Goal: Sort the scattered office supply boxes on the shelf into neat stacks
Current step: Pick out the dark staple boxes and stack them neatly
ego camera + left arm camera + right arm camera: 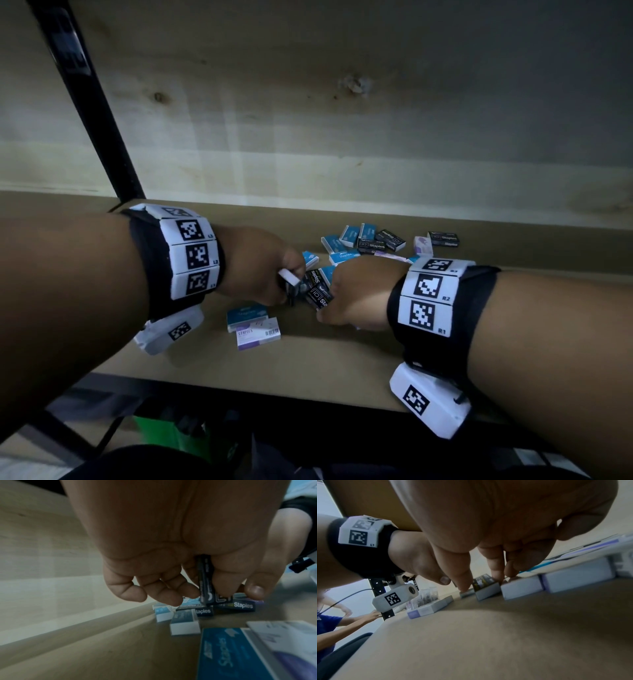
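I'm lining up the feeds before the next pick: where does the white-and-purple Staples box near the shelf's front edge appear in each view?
Head: the white-and-purple box lies lower centre, near the shelf's front edge, below the left hand.
Left wrist: bottom right corner, large and blurred, below the left hand.
Right wrist: left of centre, purple end toward the camera, below the left hand.
Shared landmark: the left hand.
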